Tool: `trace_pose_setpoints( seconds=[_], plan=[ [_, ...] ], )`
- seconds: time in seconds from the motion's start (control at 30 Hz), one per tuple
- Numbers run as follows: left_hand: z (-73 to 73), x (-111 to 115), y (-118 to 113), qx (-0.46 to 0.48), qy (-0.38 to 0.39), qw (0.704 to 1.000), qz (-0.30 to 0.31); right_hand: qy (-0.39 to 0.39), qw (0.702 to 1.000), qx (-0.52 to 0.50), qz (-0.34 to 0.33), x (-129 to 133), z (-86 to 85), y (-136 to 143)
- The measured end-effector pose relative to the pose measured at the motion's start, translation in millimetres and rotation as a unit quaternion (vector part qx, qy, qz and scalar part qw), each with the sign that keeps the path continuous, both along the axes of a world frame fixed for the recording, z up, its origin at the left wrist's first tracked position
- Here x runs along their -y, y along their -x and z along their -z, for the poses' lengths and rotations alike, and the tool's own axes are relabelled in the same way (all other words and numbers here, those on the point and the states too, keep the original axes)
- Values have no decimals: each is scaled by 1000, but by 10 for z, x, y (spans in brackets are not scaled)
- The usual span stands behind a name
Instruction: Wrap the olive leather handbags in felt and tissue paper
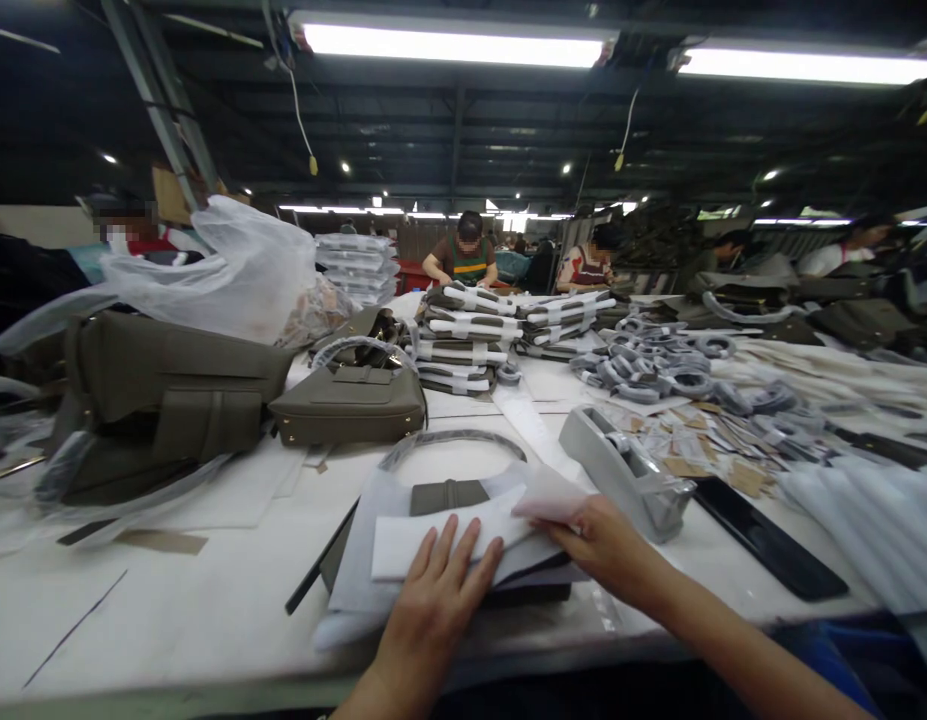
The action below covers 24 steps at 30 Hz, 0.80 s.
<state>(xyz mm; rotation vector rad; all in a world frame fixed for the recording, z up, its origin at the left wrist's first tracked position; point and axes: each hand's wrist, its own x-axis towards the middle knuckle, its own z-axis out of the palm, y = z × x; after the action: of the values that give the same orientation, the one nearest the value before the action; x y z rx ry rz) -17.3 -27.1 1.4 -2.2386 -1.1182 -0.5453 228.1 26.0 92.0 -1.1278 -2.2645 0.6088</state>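
Note:
In front of me an olive handbag (449,494) lies flat on the table, mostly covered by white wrapping sheet (358,585). Its handle (455,437), wrapped in clear film, arches away from me. Across the bag runs a white foam strip (395,548). My left hand (437,600) rests on that strip with its fingers spread. Over at the bag's right side, my right hand (602,540) pinches a folded end of white foam sheet (549,492), lifted above the bag. The lower part of the bag is hidden under the sheets.
A grey tape dispenser (620,470) and a black phone (767,535) lie to the right. Two olive bags (350,405) (185,400) stand at left. Wrapped straps (643,365), a stack of wrapped pieces (467,328) and cards (703,440) lie farther back. Several people work beyond.

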Motion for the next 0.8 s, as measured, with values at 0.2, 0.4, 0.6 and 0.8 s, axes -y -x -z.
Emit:
trace_pose_setpoints(
  seconds=[0.2, 0.4, 0.6, 0.8],
  plan=[
    [76, -42, -151, 39, 20, 999, -16, -254, 956, 86, -116, 313, 394, -110],
    [-70, -39, -185, -7, 61, 998, 14, -340, 939, 38, -39, 370, 638, -140],
    [-253, 22, -132, -25, 83, 995, 54, -303, 949, -16, -82, 390, 623, -131],
    [-239, 5, -163, -21, 122, 991, 56, -190, 968, -109, 119, 509, 597, -464]
  ],
)
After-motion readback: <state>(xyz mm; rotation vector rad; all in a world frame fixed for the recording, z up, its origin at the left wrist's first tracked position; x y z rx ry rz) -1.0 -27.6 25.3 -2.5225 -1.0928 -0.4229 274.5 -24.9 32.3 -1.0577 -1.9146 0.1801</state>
